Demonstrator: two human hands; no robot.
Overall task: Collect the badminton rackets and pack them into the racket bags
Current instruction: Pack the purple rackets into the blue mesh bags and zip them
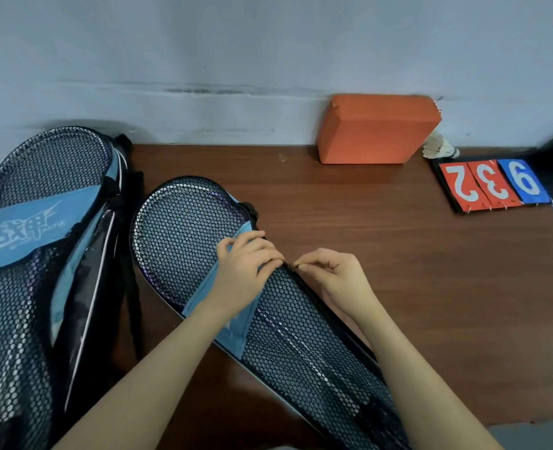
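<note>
A black mesh racket bag (184, 235) with a blue band lies slantwise on the brown table, its wide end toward the wall. Racket frames and strings show through the mesh. My left hand (246, 271) presses down on the bag's blue band near the right edge. My right hand (327, 271) pinches the small zipper pull (293, 267) on the bag's right edge, just beside my left fingers. A second, similar racket bag (41, 241) with a blue logo band lies at the left, with rackets visible inside it.
An orange foam block (376, 131) leans against the wall at the back. A white shuttlecock (439, 147) lies right of it. A flip scoreboard (493, 185) showing red and blue number cards rests at the far right. The table's front edge (496, 423) is at lower right.
</note>
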